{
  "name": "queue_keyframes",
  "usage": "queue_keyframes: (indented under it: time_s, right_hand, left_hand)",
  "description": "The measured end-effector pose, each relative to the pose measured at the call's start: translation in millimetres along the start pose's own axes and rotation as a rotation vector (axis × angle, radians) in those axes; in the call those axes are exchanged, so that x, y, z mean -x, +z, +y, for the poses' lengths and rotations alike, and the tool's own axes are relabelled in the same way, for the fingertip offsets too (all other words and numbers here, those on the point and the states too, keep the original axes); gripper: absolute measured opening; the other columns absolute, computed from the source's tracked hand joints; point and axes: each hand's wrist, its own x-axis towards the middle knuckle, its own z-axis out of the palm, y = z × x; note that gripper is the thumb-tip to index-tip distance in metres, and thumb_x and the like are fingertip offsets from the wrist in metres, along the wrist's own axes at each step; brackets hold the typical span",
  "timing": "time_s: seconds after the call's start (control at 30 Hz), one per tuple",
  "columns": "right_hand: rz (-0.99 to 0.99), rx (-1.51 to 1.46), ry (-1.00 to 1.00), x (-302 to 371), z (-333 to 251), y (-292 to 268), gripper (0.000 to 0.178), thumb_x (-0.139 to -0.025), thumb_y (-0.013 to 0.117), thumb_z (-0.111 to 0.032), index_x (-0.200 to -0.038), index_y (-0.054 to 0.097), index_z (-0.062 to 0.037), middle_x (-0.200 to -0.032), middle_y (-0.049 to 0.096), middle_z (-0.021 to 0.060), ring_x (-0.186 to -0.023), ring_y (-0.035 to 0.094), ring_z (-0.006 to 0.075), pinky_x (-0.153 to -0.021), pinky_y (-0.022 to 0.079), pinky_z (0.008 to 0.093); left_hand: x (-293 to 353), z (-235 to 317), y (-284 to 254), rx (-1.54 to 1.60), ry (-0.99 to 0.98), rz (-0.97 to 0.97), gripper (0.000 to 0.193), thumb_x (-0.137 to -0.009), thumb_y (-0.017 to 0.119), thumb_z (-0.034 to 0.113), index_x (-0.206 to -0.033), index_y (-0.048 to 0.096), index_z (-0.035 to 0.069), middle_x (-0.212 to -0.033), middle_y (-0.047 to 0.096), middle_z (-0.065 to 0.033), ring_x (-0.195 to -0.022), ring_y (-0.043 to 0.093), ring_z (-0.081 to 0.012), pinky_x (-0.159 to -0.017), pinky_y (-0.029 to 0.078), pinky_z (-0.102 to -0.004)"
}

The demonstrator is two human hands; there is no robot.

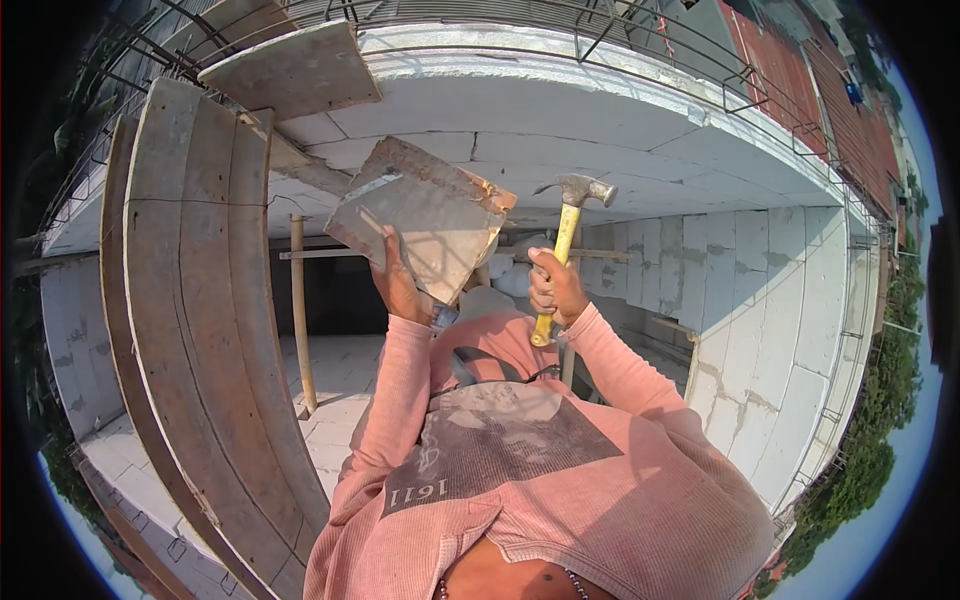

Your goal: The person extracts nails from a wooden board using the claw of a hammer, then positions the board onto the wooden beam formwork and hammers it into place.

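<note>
Pale-grey block walls (752, 255) rise around a grey-brown, rough-edged flat board (425, 215), held raised in the left hand (399, 284); the right hand (556, 288) grips a yellow-handled, steel-headed claw hammer (566, 230) beside it, not touching. With both in hand, work looks unfinished, the board attached to nothing visible; long brown planks (212, 250) line the left side

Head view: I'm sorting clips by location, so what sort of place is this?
Likely a building site: bare block walls, exposed steel bars and, in the right hand, a yellow-handled hammer.
</note>
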Motion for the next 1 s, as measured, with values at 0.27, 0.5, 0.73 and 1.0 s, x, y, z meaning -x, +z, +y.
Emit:
queue_keyframes:
  time_s: [0.27,0.5,0.73,1.0]
  right_hand:
    - [-0.580,-0.550,0.302,24.7,-27.4,-37.7,0.040,-0.109,0.043,-0.034,-0.073,0.038,-0.0163,-0.049,0.024,-0.0070,-0.033,0.020,0.0051,-0.033,0.020,0.0244]
    - [-0.493,-0.460,0.395,41.2,-26.7,-36.5,0.043,-0.109,0.043,-0.037,-0.072,0.038,-0.0166,-0.049,0.024,-0.0073,-0.034,0.020,0.0044,-0.034,0.020,0.0235]
    - [-0.630,-0.626,0.455,54.5,-31.4,-26.2,0.044,-0.108,0.047,-0.037,-0.070,0.038,-0.0175,-0.048,0.024,-0.0085,-0.034,0.021,0.0030,-0.032,0.019,0.0217]
    - [-0.457,-0.313,0.459,67.2,-43.9,-7.0,0.040,-0.106,0.052,-0.031,-0.071,0.038,-0.0179,-0.049,0.026,-0.0083,-0.035,0.022,0.0042,-0.034,0.020,0.0239]
  left_hand:
    - [1.3,18.1,25.3,0.056,-0.226,-0.170,0.050,-0.098,0.069,0.021,-0.141,0.047,0.006,-0.129,0.058,-0.0070,-0.114,0.061,-0.0204,-0.096,0.055,-0.0373]
    - [-1.9,20.7,35.6,0.032,-0.074,-0.263,0.051,-0.099,0.068,0.016,-0.144,0.045,0.008,-0.133,0.056,-0.0059,-0.117,0.059,-0.0180,-0.100,0.052,-0.0350]
    - [0.5,18.8,28.0,0.082,-0.142,-0.263,0.056,-0.100,0.066,0.018,-0.148,0.040,0.007,-0.138,0.054,-0.0072,-0.124,0.055,-0.0189,-0.106,0.047,-0.0356]
    - [3.4,21.5,30.6,0.046,-0.105,-0.225,0.062,-0.101,0.064,0.021,-0.153,0.033,0.009,-0.143,0.050,-0.0088,-0.129,0.052,-0.0218,-0.109,0.046,-0.0383]
